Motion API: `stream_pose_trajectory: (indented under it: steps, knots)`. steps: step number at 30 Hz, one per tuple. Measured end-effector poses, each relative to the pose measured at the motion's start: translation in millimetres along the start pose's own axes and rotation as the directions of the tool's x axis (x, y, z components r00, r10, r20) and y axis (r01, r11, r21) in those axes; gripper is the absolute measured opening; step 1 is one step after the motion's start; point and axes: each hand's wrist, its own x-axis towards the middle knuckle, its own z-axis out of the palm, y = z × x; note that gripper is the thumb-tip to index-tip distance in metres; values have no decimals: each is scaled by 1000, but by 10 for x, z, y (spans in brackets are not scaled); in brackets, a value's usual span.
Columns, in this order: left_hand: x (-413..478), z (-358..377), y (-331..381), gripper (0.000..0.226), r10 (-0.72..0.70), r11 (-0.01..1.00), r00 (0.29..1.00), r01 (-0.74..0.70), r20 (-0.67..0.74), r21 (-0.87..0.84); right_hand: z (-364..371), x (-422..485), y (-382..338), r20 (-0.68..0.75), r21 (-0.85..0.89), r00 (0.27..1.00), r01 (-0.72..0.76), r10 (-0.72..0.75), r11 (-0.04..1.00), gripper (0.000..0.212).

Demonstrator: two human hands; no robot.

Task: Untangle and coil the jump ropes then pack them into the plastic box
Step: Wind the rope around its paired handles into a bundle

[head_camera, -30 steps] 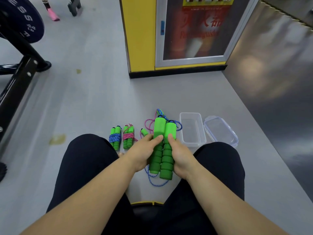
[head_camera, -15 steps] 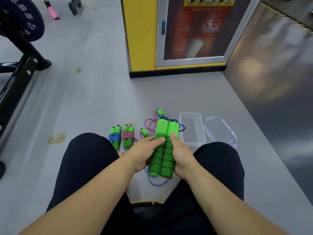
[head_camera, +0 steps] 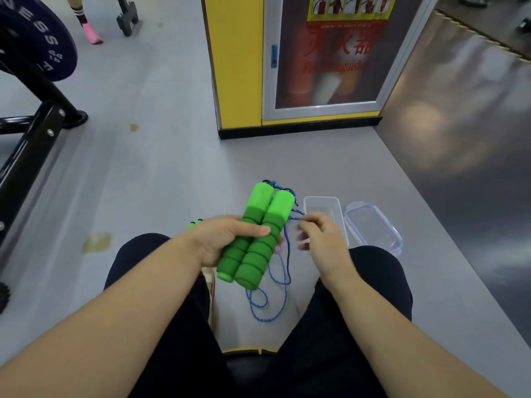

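- Upper left of frame: weight plate [head_camera: 37,44] on a black rack.
- Left of centre: my left hand [head_camera: 227,239], wrapped round the pair of green handles [head_camera: 255,237], thumb across their front. The handles lie side by side, touching and tilted, with their top ends toward the upper right.
- Centre: blue rope [head_camera: 275,288], running from the handle tops and hanging in loose loops between my knees.
- Just right of the handles: my right hand [head_camera: 321,239], fingers bent, pinching the blue rope beside the handle tops; slightly blurred.
- Right of centre, on the floor [head_camera: 172,168]: plastic box [head_camera: 323,208], open and upright.
- Lid [head_camera: 373,228], lying just beside it to the right.
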Motion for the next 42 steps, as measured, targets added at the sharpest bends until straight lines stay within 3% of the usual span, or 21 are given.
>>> stream_pose_trajectory:
  steps: [1,2,4,5,8,11,16,19,21,24,27,30,32,34,35,38,42]
  knots:
    - [-47,-51,111,15,-13,1000,999,13,35,7,-91,69,-29,-101,-66,991,83,-89,994,19]
    - [-96,-79,234,13,-25,1000,998,24,62,16,-153,134,-87,-101,-157,978,163,-180,974,45]
    - [-153,-79,426,37,-47,999,992,43,118,29,-172,242,-225,151,-271,958,278,-245,922,87]
    - [-171,-63,497,50,-59,998,987,53,146,46,-151,265,-331,284,-278,932,306,-226,911,88]
    - [-269,67,734,63,-14,999,978,3,210,49,-45,326,-594,456,-71,870,248,-190,966,28]
    - [-382,101,941,64,94,994,975,-103,203,34,-104,412,-535,354,-24,923,170,-151,985,14]
    - [-482,-24,1120,64,219,974,965,-224,145,19,-504,519,-59,127,-241,992,24,7,970,3]
    - [-474,-40,1119,64,230,971,967,-236,114,47,-777,632,78,-101,-222,993,-77,55,972,15]
    - [-472,-48,1112,65,217,972,971,-224,105,65,-898,685,42,-174,-119,979,-131,110,984,6]
    - [-456,-62,1117,76,221,972,970,-227,97,54,-1031,685,-157,-201,-254,977,-119,69,960,40]
    - [-447,-23,1159,74,215,972,967,-225,136,64,-972,609,-482,34,-461,998,62,-52,885,74]
    - [-434,131,1214,63,159,970,959,-196,235,147,-641,500,-896,291,-385,943,268,-160,883,98]
    - [-418,235,1217,63,125,966,949,-183,288,185,-395,453,-1093,353,-268,898,367,-264,891,81]
    - [-406,288,1209,63,105,968,943,-170,316,184,-169,395,-1187,314,-167,903,358,-295,919,30]
    - [-401,288,1199,63,100,972,941,-162,324,171,-83,368,-1187,269,-122,922,318,-277,940,17]
    - [-385,168,1127,61,119,984,945,-154,305,92,50,363,-979,225,58,934,272,-279,960,25]
    - [-324,-41,931,61,147,988,959,-156,243,18,6,334,-644,237,-23,934,281,-268,960,25]
